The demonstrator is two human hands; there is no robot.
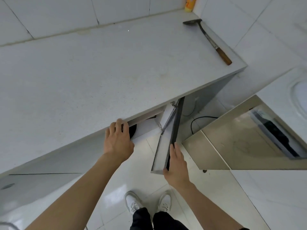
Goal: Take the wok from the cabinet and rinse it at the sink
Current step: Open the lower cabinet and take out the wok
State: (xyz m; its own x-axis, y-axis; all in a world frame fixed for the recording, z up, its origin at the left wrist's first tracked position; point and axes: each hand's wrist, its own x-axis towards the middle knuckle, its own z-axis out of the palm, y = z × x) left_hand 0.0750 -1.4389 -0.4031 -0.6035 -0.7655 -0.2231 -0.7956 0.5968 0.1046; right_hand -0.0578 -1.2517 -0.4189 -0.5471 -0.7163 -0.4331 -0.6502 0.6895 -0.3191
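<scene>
Wok, or what shows of it, appears only as a dark rounded shape (132, 130) inside the open white under-counter cabinet (146, 128), tucked beneath the overhanging edge of the pale speckled stone countertop (99, 72), just past centre frame. A person's left hand (118, 140) reaches to the cabinet mouth, fingers spread and curling toward the dark shape; whether they touch or grip it cannot be told, as the fingertips are hidden against the counter edge. The right hand (176, 165), at about 5 o'clock from the opening, grasps the outer edge of the grey-framed cabinet door (166, 146), which is swung wide open on its metal hinge. At 1 o'clock on the countertop lies a metal spatula with a brown wooden handle (209, 39), and a yellow and orange bottle (190, 4) stands in the far corner by the tiled wall. A stainless steel surface (240, 138) sits at 3 o'clock. White trainers (134, 203) stand on glossy white floor tiles at 6 o'clock.
</scene>
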